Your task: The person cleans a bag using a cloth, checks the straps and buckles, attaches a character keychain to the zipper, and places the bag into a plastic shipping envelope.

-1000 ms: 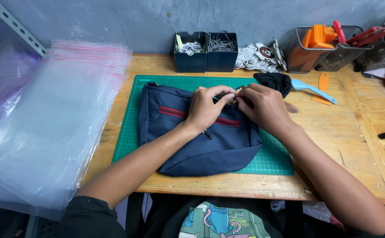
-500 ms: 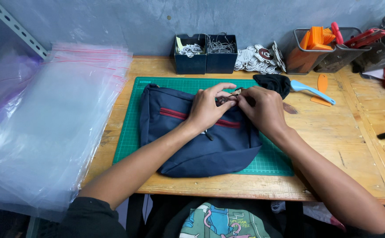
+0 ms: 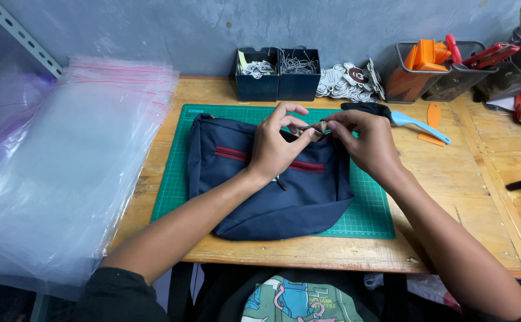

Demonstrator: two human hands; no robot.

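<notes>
Navy blue bag (image 3: 272,179) lies flat on the green cutting mat (image 3: 368,209), centre of the wooden bench (image 3: 213,95), front panel with its red stripe facing up. Flat placement keeps the top edge steady, leaving both hands free for fine work there.

Left hand (image 3: 275,146): rests on the bag's upper panel, thumb and forefinger closed in a pinch on a small tag or pull piece (image 3: 314,127) at the bag's top edge, at 12 o'clock from the bag's centre. Remaining fingers curl loosely.

Right hand (image 3: 365,143): comes in from 3 o'clock, fingertips also pinched shut on the same small piece, meeting the left hand. Cannot tell exactly what the piece is; it is small and partly covered by the fingers. A dark strap end (image 3: 365,108) shows just beyond the right hand.

Containers:
- Two dark open boxes (image 3: 278,74) at 12 o'clock against the wall; left one holds small white pieces, right one a tangle of thin strings or loops.
- Heap of round printed tags (image 3: 347,80) loose beside the boxes, not contained.
- Wire basket (image 3: 427,77) at 1 o'clock holds orange and red tools.
- Stack of clear zip bags (image 3: 76,167) at 9 o'clock, overhanging the bench edge.

Blue-handled tool (image 3: 418,124) lies at 2 o'clock, near the right hand, untouched.
</notes>
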